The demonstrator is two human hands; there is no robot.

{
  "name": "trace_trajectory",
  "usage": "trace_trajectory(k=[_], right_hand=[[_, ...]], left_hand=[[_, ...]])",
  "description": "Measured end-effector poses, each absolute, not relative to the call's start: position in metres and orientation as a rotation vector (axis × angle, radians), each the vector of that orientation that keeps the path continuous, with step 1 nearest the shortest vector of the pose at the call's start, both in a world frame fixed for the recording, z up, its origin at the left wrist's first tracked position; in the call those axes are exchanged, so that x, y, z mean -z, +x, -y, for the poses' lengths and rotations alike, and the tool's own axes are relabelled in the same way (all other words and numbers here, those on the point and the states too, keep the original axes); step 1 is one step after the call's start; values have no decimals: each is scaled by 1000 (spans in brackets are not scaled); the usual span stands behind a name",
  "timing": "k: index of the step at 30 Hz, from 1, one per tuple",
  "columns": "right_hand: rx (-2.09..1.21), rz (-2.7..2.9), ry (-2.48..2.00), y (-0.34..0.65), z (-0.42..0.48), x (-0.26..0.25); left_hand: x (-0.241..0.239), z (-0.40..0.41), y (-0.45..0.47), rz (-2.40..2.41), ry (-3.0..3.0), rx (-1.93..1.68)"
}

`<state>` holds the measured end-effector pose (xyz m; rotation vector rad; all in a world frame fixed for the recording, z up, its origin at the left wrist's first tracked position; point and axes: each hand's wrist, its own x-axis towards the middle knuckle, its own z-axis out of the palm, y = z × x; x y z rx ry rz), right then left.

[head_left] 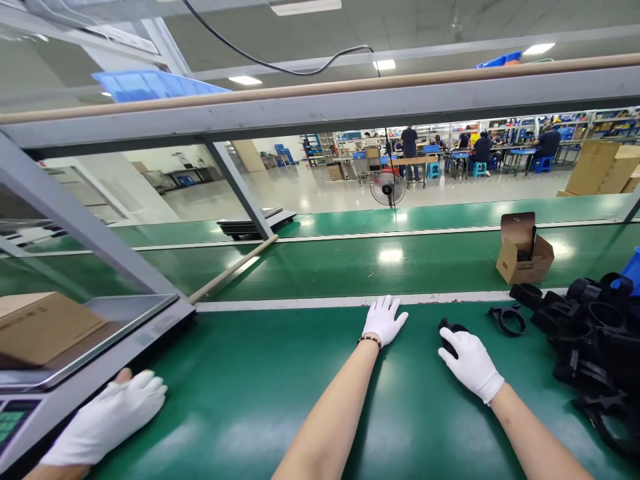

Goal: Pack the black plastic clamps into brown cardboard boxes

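Note:
My left hand, in a white glove with a beaded bracelet at the wrist, lies flat on the green work surface, fingers spread and nothing in them. To its right, my gloved right hand closes over a black plastic part, mostly hidden under the fingers. A loose black ring-shaped clamp lies just beyond that hand. Further right is a heap of similar black ring-shaped parts.
Another person's gloved hand rests at the left beside a weighing scale bearing a cardboard box. An open small carton stands on the far green belt. A shelf beam crosses above.

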<state>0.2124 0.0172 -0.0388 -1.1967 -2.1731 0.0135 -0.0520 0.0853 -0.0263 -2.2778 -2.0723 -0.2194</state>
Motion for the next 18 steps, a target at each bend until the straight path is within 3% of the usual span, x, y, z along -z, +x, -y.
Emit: trace_trajectory(k=[12,18], right_hand=[[46,2173,-1216,206,-18,37],[56,2114,-1216,201,-21,36]], left_hand=[[18,-74,-51,2034,-2139,467],[-12,-91,-11,1855,-2165,556]])
